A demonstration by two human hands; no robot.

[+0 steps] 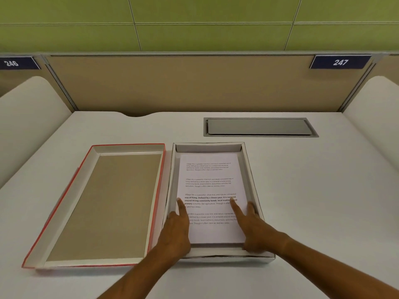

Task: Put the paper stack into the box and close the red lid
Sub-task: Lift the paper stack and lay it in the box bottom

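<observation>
Pressing open-fingered on the paper stack inside the box, both hands leave the red lid upturned alongside.

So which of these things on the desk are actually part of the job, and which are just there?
Part of the job:
- paper stack, already lying in the box
- box
- red lid, upside down left of the box
- left hand and right hand, fingers on the paper

Just there:
- grey hatch set in the desk
- number signs 246 and 247
</observation>
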